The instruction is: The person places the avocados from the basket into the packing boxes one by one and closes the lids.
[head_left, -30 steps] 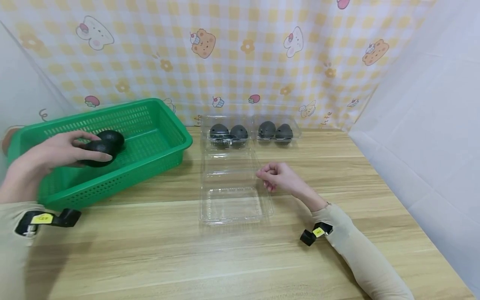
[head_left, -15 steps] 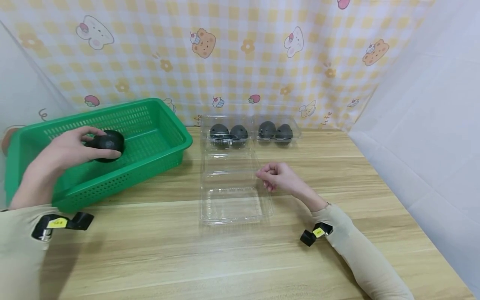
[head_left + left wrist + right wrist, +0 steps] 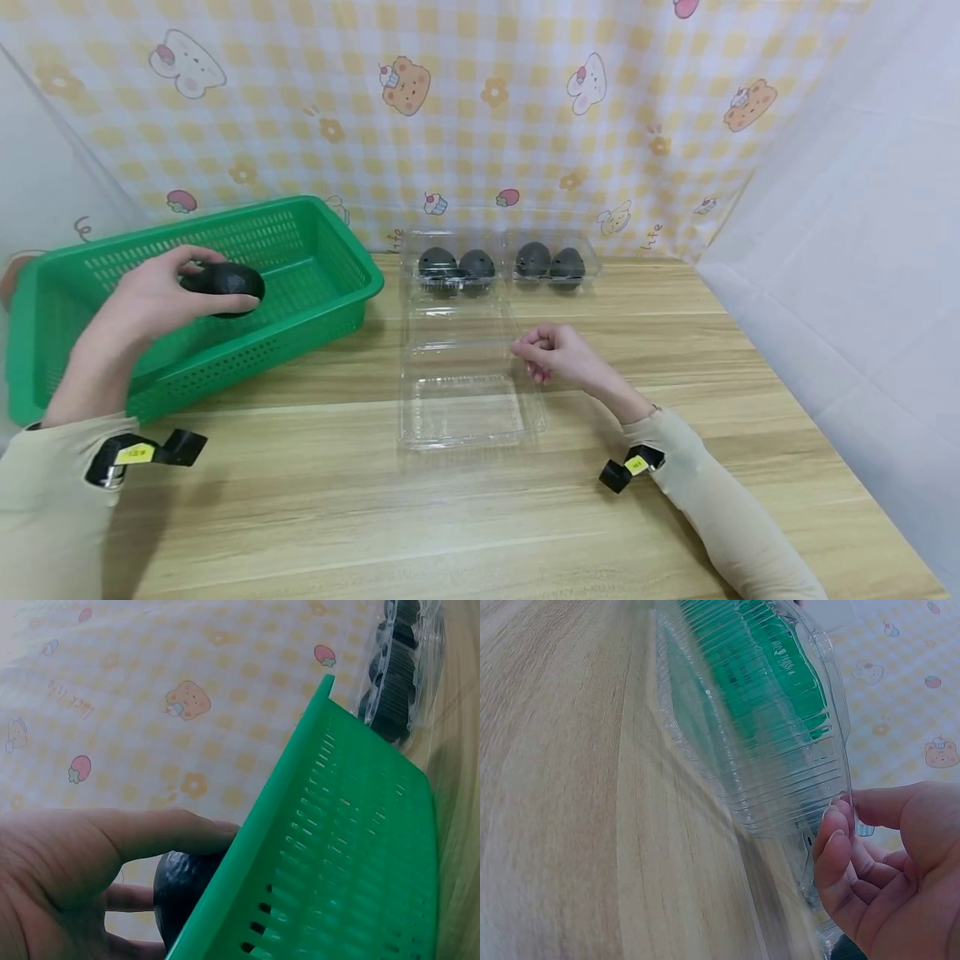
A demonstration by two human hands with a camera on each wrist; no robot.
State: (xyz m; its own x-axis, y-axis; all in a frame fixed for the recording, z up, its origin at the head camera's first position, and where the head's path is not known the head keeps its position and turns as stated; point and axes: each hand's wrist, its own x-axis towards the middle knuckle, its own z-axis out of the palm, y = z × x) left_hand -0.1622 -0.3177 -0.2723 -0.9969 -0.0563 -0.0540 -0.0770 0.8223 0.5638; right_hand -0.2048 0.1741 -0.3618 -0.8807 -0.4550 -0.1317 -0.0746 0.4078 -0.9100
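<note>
In the head view my left hand (image 3: 161, 292) holds a dark avocado (image 3: 238, 287) over the inside of the green basket (image 3: 306, 310), thumb on the near side and fingers on the far side. The left wrist view shows the bumpy skin of the avocado (image 3: 180, 889) between thumb and fingers, partly hidden behind the basket wall (image 3: 337, 825). My right hand (image 3: 558, 357) pinches the right edge of an open clear plastic clamshell box (image 3: 468, 408). From the right wrist, thumb and fingertips show at the rim of this box (image 3: 780, 776).
Behind the open box, two clear boxes stand side by side against the patterned curtain (image 3: 480, 125): a left box (image 3: 453, 237) and a right box (image 3: 588, 250). Each has two dark round fruits inside. All this is on a wooden table (image 3: 450, 525).
My left hand has moved right inside the basket with the avocado. A second dark round shape seen behind it earlier no longer shows separately. The right hand and open box stay put.
</note>
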